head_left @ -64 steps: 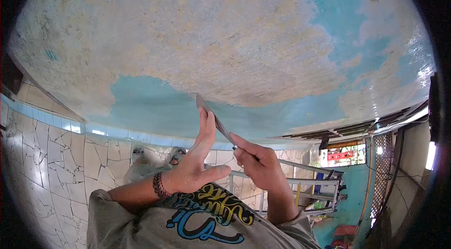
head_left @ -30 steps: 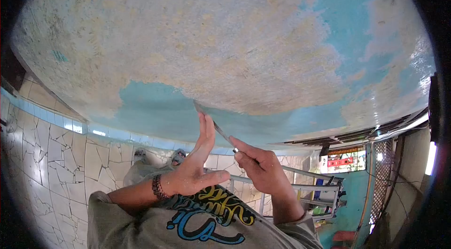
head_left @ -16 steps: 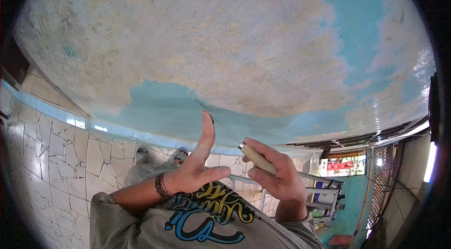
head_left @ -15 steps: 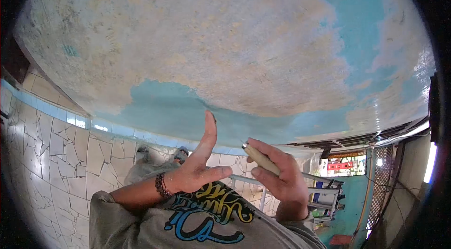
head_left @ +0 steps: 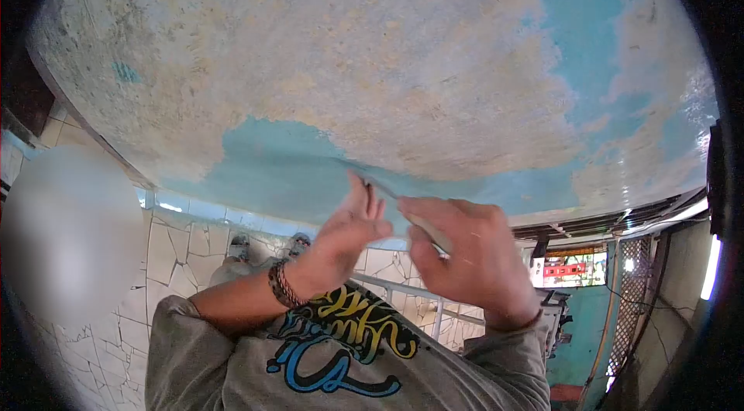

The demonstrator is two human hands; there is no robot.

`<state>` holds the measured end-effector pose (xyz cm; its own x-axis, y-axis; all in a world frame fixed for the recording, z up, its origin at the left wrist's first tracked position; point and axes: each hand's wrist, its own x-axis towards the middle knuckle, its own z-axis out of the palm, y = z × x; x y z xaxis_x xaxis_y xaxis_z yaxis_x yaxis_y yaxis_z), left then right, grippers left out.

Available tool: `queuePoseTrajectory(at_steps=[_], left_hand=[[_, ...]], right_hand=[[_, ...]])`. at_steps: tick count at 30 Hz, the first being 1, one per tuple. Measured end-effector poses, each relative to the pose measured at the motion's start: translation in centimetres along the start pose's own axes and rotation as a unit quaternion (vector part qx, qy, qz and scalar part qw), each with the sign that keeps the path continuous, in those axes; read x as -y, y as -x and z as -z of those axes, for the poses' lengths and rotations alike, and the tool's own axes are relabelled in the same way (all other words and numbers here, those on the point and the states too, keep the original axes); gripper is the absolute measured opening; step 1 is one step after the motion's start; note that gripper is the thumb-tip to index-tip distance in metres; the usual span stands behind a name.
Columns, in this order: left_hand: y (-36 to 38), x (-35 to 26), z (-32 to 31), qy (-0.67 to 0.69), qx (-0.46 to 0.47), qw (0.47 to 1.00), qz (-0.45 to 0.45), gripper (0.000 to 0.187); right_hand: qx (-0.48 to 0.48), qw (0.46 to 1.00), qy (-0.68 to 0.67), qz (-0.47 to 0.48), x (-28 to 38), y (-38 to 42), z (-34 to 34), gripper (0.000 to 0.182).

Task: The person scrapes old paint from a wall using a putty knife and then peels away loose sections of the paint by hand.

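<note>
My right hand point(head_left: 469, 256) is wrapped round a pale-handled tool point(head_left: 428, 232), whose thin grey blade point(head_left: 380, 187) points up and left. The blade's tip comes near the fingers of my left hand point(head_left: 341, 233); whether they touch is blurred. My left hand is turned sideways with its fingers stretched and apart from the thumb, holding nothing that shows. A dark beaded bracelet point(head_left: 284, 285) is on the left wrist. Behind both hands rises a wall point(head_left: 372, 93) with worn beige areas and turquoise patches.
Cracked-pattern tiles point(head_left: 186, 252) cover the floor at left, where a blurred round patch hides part of the view. A metal ladder point(head_left: 434, 299) stands behind my right arm. At right are a bright window opening point(head_left: 573, 268) and a lattice panel point(head_left: 629, 287).
My right hand has moved up and left, bringing the tool close to my left hand. My left hand has turned, showing more fingers. The blurred patch has appeared at left.
</note>
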<state>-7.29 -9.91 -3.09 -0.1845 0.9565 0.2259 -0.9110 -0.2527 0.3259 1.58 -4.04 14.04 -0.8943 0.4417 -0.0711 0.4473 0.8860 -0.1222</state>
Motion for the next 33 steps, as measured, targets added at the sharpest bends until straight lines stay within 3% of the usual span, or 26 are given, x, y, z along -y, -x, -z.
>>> queuePoseTrajectory(at_steps=[3,8,10,12,15,17,19,22,26,29,33], left_hand=[[1.2,-0.4,-0.1,-0.03,-0.027,0.999,0.035,0.105],[0.1,-0.7,-1.0,-0.014,0.046,0.998,-0.035,0.101],[0.1,-0.7,-0.3,-0.009,0.079,0.996,-0.05,0.105],[0.5,0.1,0.5,0.037,0.066,0.995,-0.059,0.104],[0.7,0.0,-0.3,0.027,0.008,0.999,-0.037,0.108],[0.8,-0.1,-0.7,0.022,-0.023,0.999,-0.036,0.112],[0.9,-0.3,-0.7,0.047,-0.033,0.997,-0.056,0.112],[0.6,-2.0,-1.2,0.05,0.038,0.995,-0.071,0.113],[1.4,-1.7,-1.5,0.082,0.028,0.992,-0.091,0.11],[1.9,-0.5,-0.8,0.11,0.036,0.986,-0.12,0.107],[2.1,-0.2,-0.9,0.085,-0.003,0.991,-0.1,0.107]], right_hand=[[0.061,0.997,0.032,-0.027,1.5,0.8,1.2,0.025],[-0.05,0.999,-0.005,-0.019,1.8,0.4,2.1,0.019],[-0.173,0.973,-0.028,0.15,0.6,-1.1,1.6,0.011],[-0.199,0.923,-0.189,0.271,-0.6,-1.8,-0.1,0.007],[-0.106,0.797,-0.503,0.317,-1.9,-1.9,-2.6,0.013],[-0.087,0.754,-0.584,0.289,-2.5,-1.5,-3.7,0.019],[-0.094,0.76,-0.531,0.362,-2.6,-2.0,-3.4,0.027],[-0.09,0.776,-0.448,0.434,-1.4,-2.1,-2.9,0.028],[-0.128,0.778,-0.431,0.438,-0.2,-2.7,-3.2,0.027],[-0.217,0.778,-0.461,0.367,-0.9,-2.5,-4.1,0.025],[-0.215,0.786,-0.504,0.287,-1.2,-3.1,-5.0,0.028]])
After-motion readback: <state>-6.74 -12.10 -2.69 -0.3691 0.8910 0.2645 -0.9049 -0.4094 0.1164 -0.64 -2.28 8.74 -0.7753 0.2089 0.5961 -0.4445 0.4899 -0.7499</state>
